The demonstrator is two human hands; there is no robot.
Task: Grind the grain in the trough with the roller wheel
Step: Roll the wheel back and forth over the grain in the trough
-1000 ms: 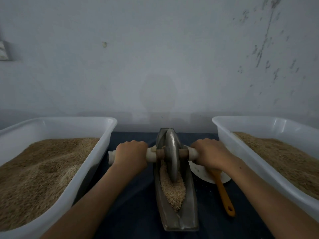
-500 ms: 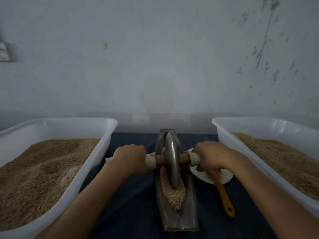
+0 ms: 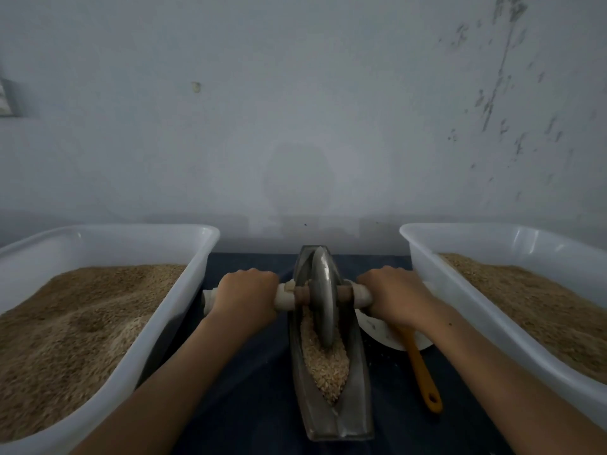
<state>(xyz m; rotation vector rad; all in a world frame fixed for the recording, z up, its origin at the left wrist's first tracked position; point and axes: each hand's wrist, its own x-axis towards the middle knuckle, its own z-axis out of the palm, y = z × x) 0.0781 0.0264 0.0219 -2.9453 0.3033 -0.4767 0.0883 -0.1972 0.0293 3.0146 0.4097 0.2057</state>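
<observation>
Right, two white tubs (image 3: 108,323) of grain at 9 & 3 o'clock, dark trough (image 3: 358,405) dead centre w/ roller wheel (image 3: 323,300) upright in its grain (image 3: 325,366) (far end). Left hand (image 3: 246,297) and right hand (image 3: 391,297) each fist-wrapped round the axle handles.

Flat grey metal roller wheel (image 3: 323,300) rolled nearer along the narrow boat-shaped metal trough (image 3: 356,405), then back toward the far end | left hand (image 3: 246,297) and right hand (image 3: 394,295) travelled with its white-capped wooden axle (image 3: 345,292) | pale heaped grain (image 3: 325,366) slightly reshaped
</observation>
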